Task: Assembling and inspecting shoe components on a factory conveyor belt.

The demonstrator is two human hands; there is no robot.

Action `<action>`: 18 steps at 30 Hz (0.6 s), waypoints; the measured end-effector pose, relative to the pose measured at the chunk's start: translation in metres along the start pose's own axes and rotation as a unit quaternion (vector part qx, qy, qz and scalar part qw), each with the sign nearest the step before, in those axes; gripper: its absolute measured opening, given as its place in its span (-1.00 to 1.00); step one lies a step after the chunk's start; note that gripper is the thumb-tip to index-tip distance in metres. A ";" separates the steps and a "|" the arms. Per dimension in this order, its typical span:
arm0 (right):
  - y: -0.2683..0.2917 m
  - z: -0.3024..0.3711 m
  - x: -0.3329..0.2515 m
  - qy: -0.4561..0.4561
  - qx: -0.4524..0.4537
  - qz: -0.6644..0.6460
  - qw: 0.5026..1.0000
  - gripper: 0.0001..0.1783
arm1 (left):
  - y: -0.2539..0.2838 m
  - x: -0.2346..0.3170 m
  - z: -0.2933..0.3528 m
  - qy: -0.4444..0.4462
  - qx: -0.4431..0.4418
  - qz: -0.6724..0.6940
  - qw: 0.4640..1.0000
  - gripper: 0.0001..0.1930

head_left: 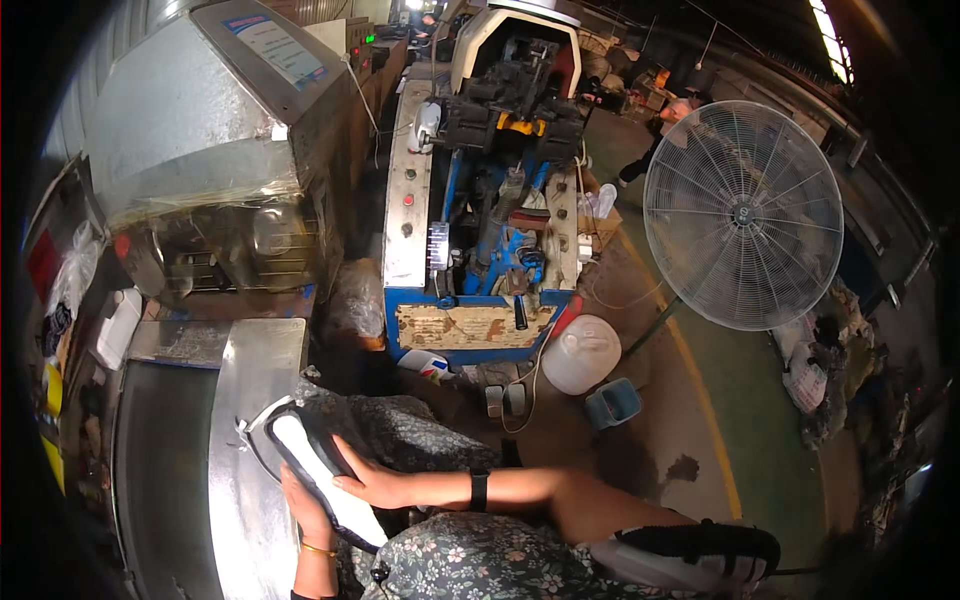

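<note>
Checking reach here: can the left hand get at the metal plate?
Probably yes: nothing visible blocks the metal plate right beside the left hand, though that hand is holding the shoe.

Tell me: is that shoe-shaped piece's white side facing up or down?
Up: the shoe-shaped piece shows its white face to the head camera, with the left hand and right hand at its sides.

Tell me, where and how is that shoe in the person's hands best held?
Probably take the shoe by its long edges, one hand from each side, as the left hand and right hand do. It is long and narrow with its white face up, so a two-sided hold should steady it. I'd avoid the loose strip at the far end.
</note>
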State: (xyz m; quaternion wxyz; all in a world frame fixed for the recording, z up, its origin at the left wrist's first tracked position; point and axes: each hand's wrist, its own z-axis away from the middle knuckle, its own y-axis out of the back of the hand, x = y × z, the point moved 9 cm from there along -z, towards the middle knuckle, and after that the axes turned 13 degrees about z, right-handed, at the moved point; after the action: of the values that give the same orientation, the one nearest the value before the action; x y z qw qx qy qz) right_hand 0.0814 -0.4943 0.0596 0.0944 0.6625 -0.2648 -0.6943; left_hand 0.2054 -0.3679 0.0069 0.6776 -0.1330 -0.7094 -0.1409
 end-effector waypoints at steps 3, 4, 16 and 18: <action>-0.005 0.007 0.003 0.019 -0.038 -0.046 0.998 -0.10 | -0.043 0.028 -0.032 0.155 -0.096 0.371 0.910 -0.35; -0.009 0.009 -0.002 0.041 -0.050 -0.049 0.997 -0.12 | -0.048 0.041 -0.040 0.159 -0.088 0.401 0.898 -0.33; 0.057 -0.085 -0.021 -0.029 -0.087 -0.277 0.957 -0.53 | -0.088 0.076 -0.037 0.096 -0.180 0.185 0.961 -0.52; 0.054 -0.096 -0.016 0.005 -0.084 -0.267 0.960 -0.61 | -0.086 0.078 -0.040 0.124 -0.175 0.233 0.949 -0.50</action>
State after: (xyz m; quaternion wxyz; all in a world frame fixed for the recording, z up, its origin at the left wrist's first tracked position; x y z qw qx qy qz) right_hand 0.1644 -0.5553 0.1016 -0.0379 0.7025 -0.0184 -0.7104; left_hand 0.2063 -0.4632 0.0846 0.7405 -0.3923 -0.5331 -0.1165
